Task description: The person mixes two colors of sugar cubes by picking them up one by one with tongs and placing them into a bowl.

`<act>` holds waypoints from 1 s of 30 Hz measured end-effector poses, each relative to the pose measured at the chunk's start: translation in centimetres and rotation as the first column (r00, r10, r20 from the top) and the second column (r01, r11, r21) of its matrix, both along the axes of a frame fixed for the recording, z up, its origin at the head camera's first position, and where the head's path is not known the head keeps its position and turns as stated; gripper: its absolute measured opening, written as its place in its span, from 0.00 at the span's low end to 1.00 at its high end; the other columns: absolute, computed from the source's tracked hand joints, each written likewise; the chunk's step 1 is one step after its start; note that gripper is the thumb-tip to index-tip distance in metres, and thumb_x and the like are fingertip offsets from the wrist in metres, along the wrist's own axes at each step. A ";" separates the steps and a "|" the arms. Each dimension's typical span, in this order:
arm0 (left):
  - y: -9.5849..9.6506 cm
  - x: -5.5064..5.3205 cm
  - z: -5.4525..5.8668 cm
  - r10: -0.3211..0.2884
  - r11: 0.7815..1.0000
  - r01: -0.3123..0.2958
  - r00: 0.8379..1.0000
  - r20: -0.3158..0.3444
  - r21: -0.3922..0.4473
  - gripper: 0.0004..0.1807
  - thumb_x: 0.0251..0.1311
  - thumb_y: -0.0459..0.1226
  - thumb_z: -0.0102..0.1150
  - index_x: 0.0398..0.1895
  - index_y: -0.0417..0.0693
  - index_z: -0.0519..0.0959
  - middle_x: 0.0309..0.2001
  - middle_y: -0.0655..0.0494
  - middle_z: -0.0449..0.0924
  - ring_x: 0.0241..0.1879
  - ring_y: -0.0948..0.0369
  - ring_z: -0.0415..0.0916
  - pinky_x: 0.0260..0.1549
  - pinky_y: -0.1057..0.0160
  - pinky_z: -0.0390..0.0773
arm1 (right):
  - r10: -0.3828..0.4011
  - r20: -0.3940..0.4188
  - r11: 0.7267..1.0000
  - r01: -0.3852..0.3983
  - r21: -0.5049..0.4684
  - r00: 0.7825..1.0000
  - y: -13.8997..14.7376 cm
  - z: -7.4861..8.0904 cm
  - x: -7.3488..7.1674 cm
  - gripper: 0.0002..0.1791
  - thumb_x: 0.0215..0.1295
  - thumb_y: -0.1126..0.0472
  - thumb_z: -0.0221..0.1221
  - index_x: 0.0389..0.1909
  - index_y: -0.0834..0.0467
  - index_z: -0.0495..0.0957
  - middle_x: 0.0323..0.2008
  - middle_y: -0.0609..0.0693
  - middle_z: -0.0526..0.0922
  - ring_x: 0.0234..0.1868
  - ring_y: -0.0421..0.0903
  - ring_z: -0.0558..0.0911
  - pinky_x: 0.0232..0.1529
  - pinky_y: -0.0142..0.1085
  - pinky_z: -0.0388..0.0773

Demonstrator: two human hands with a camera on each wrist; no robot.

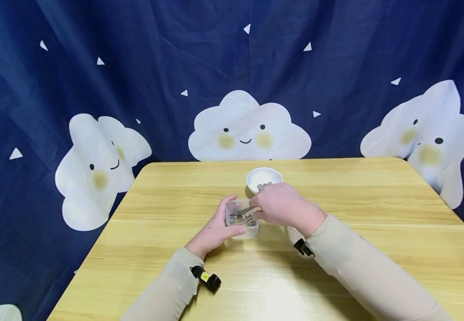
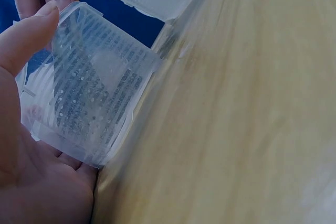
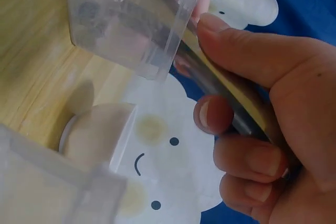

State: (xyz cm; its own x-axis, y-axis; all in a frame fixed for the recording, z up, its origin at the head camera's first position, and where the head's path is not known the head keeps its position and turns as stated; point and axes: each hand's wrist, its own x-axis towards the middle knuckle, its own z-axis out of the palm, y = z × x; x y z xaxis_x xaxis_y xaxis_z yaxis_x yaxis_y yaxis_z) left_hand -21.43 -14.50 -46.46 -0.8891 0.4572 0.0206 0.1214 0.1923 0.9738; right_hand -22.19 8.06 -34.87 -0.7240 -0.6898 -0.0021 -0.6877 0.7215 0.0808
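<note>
In the head view my left hand [image 1: 214, 230] grips a clear plastic container [image 1: 248, 232] from its left side. Dark grey pieces [image 2: 86, 95] show through its ribbed wall in the left wrist view. My right hand [image 1: 283, 206] holds long, shiny metal tongs [image 3: 239, 111] between thumb and fingers. Their far end reaches into the container, tilted down to the left. Whether a piece sits between the tips, I cannot tell. Just behind the right hand stands a white bowl [image 1: 263, 174] with some grey pieces [image 1: 262, 186] in it, partly covered by that hand.
A second clear container [image 1: 295, 236] stands to the right, mostly hidden under my right forearm; its wall [image 3: 47, 190] shows in the right wrist view. All of this is on a wooden table [image 1: 167, 196]. A dark blue curtain [image 1: 155, 58] with cloud prints hangs behind it.
</note>
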 end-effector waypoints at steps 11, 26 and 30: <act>0.0 0.0 0.0 0.002 1.000 -0.003 1.000 -0.027 -0.016 0.55 0.58 0.40 0.73 0.80 0.55 0.45 0.74 0.54 0.59 0.67 0.53 0.67 0.69 0.48 0.62 | 0.069 -0.066 0.995 -0.074 -0.068 0.995 0.9 0.9 0.5 0.06 0.61 0.48 0.70 0.31 0.42 0.84 0.26 0.39 0.83 0.30 0.43 0.82 0.28 0.46 0.80; 0.0 0.2 0.3 0.033 0.998 -0.034 0.999 -0.021 -0.045 0.56 0.56 0.42 0.75 0.80 0.60 0.46 0.74 0.51 0.61 0.68 0.49 0.65 0.70 0.42 0.59 | 0.050 -0.112 0.934 -0.086 -0.346 0.992 6.4 1.9 -0.7 0.12 0.65 0.55 0.68 0.48 0.51 0.88 0.38 0.44 0.88 0.35 0.45 0.86 0.32 0.47 0.82; 0.0 0.2 0.3 0.036 0.999 -0.036 0.999 0.001 -0.026 0.55 0.56 0.40 0.75 0.79 0.62 0.48 0.73 0.51 0.60 0.63 0.49 0.70 0.68 0.46 0.63 | -0.047 -0.096 0.935 0.009 -0.355 0.994 7.7 1.9 -1.4 0.06 0.66 0.56 0.68 0.42 0.51 0.87 0.34 0.42 0.86 0.30 0.44 0.83 0.29 0.47 0.79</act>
State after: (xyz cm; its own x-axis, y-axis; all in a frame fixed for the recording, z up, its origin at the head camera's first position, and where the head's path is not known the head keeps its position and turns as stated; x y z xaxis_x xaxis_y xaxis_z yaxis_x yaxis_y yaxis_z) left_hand -21.25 -14.45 -46.18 -0.9049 0.4256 0.0076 0.1125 0.2217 0.9686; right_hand -23.57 15.80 -32.98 -0.7266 -0.6118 0.3126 -0.6683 0.7349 -0.1151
